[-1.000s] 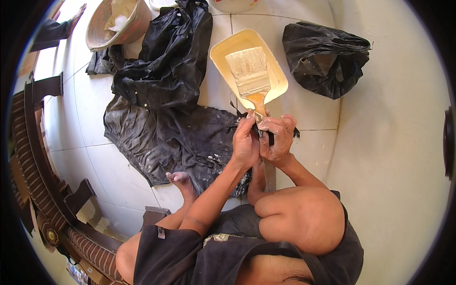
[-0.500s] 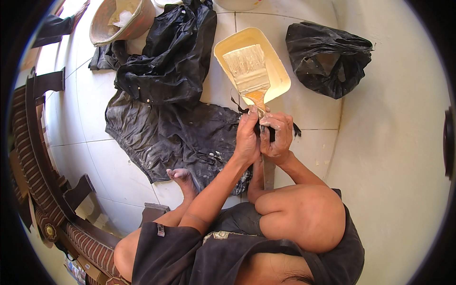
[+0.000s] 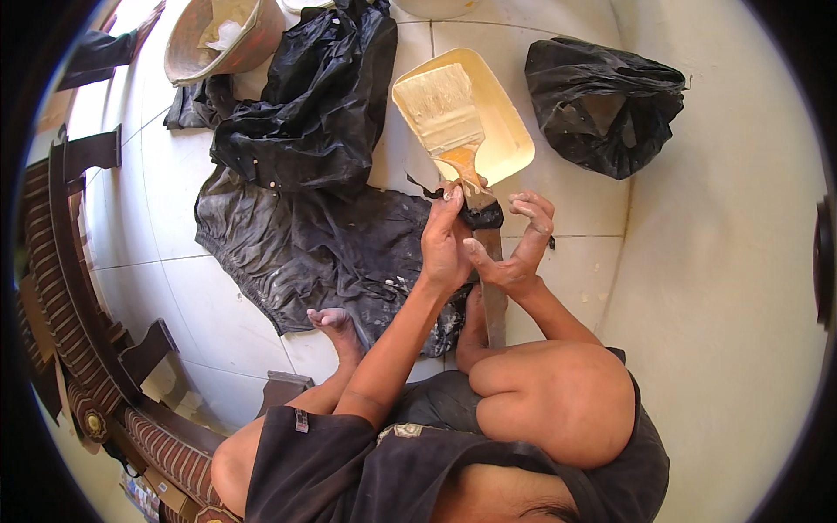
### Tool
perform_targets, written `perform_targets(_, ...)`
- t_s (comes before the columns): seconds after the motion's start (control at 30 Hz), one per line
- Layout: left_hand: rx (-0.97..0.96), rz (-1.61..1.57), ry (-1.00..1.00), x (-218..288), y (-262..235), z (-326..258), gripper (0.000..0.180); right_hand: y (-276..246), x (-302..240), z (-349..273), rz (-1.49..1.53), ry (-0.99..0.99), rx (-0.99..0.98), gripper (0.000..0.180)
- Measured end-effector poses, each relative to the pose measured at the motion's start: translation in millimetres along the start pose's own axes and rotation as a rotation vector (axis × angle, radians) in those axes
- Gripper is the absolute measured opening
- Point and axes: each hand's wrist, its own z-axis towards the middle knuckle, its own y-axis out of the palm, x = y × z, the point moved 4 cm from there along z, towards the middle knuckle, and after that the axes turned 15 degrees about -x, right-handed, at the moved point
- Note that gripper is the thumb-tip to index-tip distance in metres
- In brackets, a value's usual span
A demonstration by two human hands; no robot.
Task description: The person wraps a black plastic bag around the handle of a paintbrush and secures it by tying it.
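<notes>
A wide paintbrush [image 3: 446,113] with pale, paint-coated bristles lies over a cream plastic tray [image 3: 510,131]. Its orange handle meets a long flat wooden stick [image 3: 493,305], and a black strip [image 3: 486,216] is wound around the stick just below the handle. My left hand [image 3: 445,244] is closed on the brush handle where it joins the stick, its thumb on top. A loose black end sticks out to the left of that thumb. My right hand [image 3: 519,253] is open beside the wrapped part, fingers curved and apart, with nothing visible in them. Pale smears mark its fingertips.
Dark stained cloth [image 3: 305,235] and crumpled black plastic [image 3: 323,113] cover tiles at left. A bucket [image 3: 222,44] stands behind them. Another black plastic bag [image 3: 602,105] sits at right, by the wall [image 3: 724,261]. Dark wooden furniture [image 3: 78,288] runs along the left.
My right hand has opened and come off the handle joint, uncovering the black wrapping. The brush has shifted slightly up and left over the tray, my left hand staying on it.
</notes>
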Motion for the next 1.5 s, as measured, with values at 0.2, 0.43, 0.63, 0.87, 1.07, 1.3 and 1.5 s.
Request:
perform_targets(0.2,-0.013,0.041,0.06,3.0,-2.1,5.6,0.028,-8.9,-2.0,-8.1,-0.164,0.129,-0.133,0.052)
perform_targets(0.43,-0.039,0.061,0.027,-1.6,1.9,7.0,0.026,-17.8,-7.0,12.9,-0.295,0.075,-0.217,0.033)
perform_targets(0.63,-0.272,-0.074,0.098,0.0,6.7,4.4,0.026,-30.1,7.4,17.7,-0.172,0.046,-0.327,0.031)
perform_targets(0.87,-0.364,0.428,0.067,-3.5,1.3,-2.1,0.044,-37.3,8.5,23.7,-0.088,0.089,-0.413,0.029)
perform_targets(1.07,-0.275,0.462,0.006,-6.1,-5.5,-3.5,0.043,-47.3,5.3,27.9,-0.163,-0.042,-0.447,0.027)
perform_targets(1.3,-0.296,0.523,0.027,-4.2,-6.6,-4.3,0.041,-47.2,-3.5,34.8,-0.209,-0.109,-0.541,0.03)
perform_targets(1.5,-0.264,0.542,-0.021,0.0,-2.8,-5.5,0.038,-45.2,-2.6,32.4,-0.217,-0.101,-0.601,0.029)
